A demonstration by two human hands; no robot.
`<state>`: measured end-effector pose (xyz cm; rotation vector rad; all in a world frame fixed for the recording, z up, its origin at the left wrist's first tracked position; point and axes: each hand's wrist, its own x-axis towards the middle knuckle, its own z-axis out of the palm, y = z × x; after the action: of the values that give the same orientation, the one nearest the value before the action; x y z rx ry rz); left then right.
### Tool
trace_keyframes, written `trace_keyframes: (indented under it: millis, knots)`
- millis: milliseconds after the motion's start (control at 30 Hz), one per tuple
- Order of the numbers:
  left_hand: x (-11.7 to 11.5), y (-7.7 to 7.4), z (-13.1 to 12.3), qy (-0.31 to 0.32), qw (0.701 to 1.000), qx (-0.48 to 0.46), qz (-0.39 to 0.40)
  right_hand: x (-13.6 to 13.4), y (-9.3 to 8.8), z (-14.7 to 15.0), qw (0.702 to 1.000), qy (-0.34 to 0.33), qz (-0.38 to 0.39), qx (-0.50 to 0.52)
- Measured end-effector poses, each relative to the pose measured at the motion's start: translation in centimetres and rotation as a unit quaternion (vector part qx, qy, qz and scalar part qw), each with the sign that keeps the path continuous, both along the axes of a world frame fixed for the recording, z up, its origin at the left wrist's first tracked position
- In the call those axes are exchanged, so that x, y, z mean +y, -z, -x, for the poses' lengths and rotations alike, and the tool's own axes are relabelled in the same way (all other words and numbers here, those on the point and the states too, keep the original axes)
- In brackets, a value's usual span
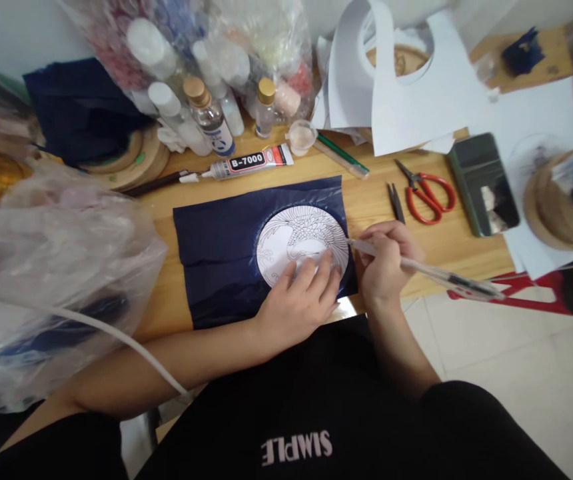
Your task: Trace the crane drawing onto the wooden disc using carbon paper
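Observation:
A white paper disc (279, 237) printed with a line drawing of a bird lies on a dark blue cloth (216, 247). My left hand (301, 297) rests flat on the lower part of the disc, fingers spread, hiding some of the drawing. Pinched in my right hand (386, 257) is a clear-barrelled pen (431, 272). Its tip meets the right edge of the disc or the cloth just beside it; I cannot tell which. Bluish marks run along parts of the disc's rim on the cloth.
Behind the cloth lie a B-7000 glue tube (249, 162), several bottles (211, 117) and a green pen (341, 153). Red-handled scissors (429, 193), black-tipped tweezers (395, 203) and a phone (484, 183) are at right. Plastic bags (56, 267) crowd the left, crossed by a white cable (91, 320).

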<state>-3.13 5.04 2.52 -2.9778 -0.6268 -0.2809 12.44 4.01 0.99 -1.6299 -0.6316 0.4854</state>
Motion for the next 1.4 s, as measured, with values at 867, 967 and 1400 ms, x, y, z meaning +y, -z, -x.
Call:
trace_keyframes:
  millis: [867,967,1400]
  knots:
    - [-0.03,0.12,-0.06,-0.004,1.000,-0.005,-0.009,0.12,0.63,0.12,0.989,-0.050,0.035,-0.137]
    - [-0.02,0.05,-0.05,-0.003,1.000,-0.005,-0.009,0.15,0.54,0.15,0.988,-0.052,0.044,-0.139]
    - [-0.06,0.17,-0.02,-0.002,1.000,-0.003,-0.003,0.12,0.36,0.26,0.987,-0.051,0.048,-0.143]
